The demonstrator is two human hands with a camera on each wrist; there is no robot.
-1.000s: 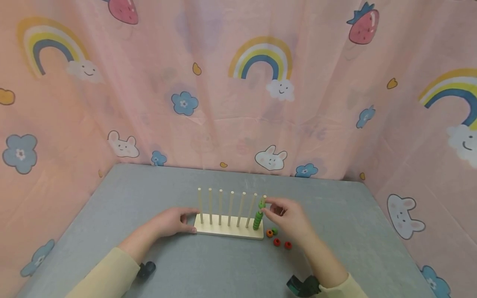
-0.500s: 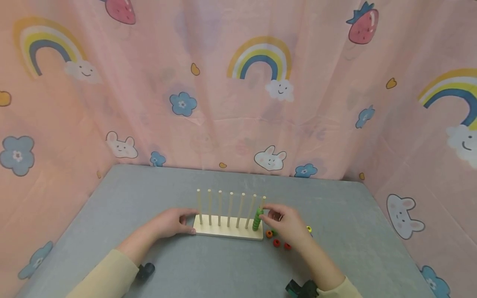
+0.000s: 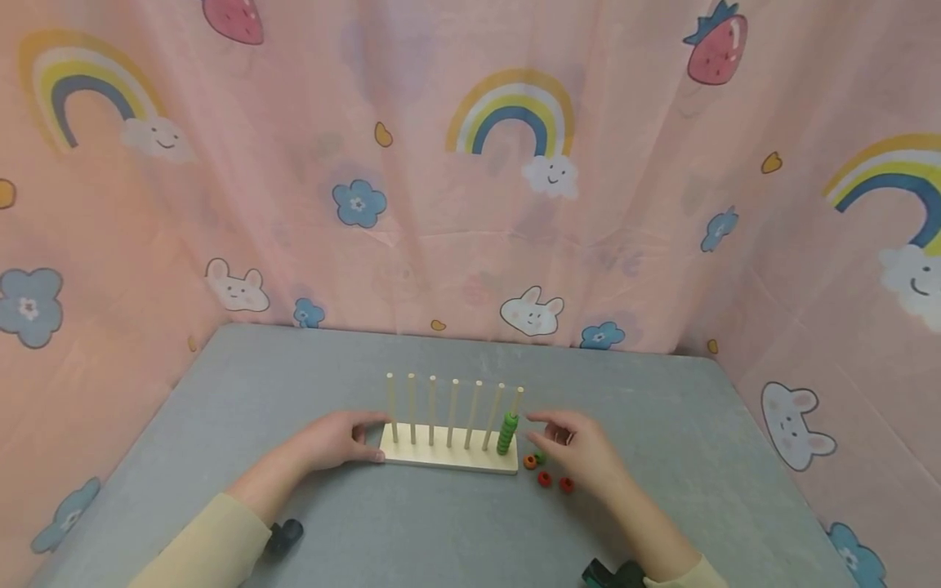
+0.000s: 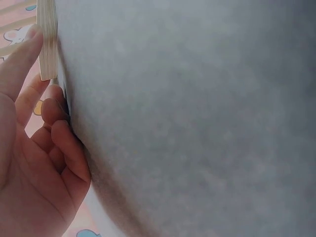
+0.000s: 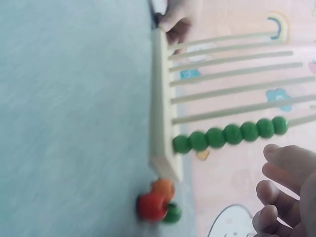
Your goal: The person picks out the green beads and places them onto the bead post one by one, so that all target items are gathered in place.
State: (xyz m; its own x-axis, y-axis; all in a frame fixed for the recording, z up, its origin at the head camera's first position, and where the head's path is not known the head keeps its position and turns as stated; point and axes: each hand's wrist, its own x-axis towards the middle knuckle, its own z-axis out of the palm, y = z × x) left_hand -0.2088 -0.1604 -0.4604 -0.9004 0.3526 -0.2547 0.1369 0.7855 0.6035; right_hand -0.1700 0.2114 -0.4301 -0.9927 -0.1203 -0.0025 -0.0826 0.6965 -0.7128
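Observation:
A pale wooden base (image 3: pixel 441 461) carries seven upright pegs on the grey table (image 3: pixel 662 441). Several green beads (image 3: pixel 507 434) are stacked on the rightmost peg. My left hand (image 3: pixel 371 437) holds the base's left end, with the thumb along the wood (image 4: pixel 48 44) and the fingers (image 4: pixel 64 138) curled against the table. My right hand (image 3: pixel 547 429) hovers just right of the green stack with loosely spread fingers (image 5: pixel 279 170), holding nothing. In the right wrist view the base (image 5: pixel 160 98) and the green beads (image 5: pixel 227 136) lie close to that hand.
Loose beads lie by the base's right end: an orange one (image 3: pixel 529 462), a green one (image 3: pixel 540 457) and two red ones (image 3: pixel 544 479) (image 3: pixel 566 485). A pink patterned curtain (image 3: pixel 470 204) walls the table at the back and both sides.
My right hand has let go of a green bead near the top of the rightmost peg. The bead now sits on the stack and the hand has dropped lower, slightly right. The left hand stayed.

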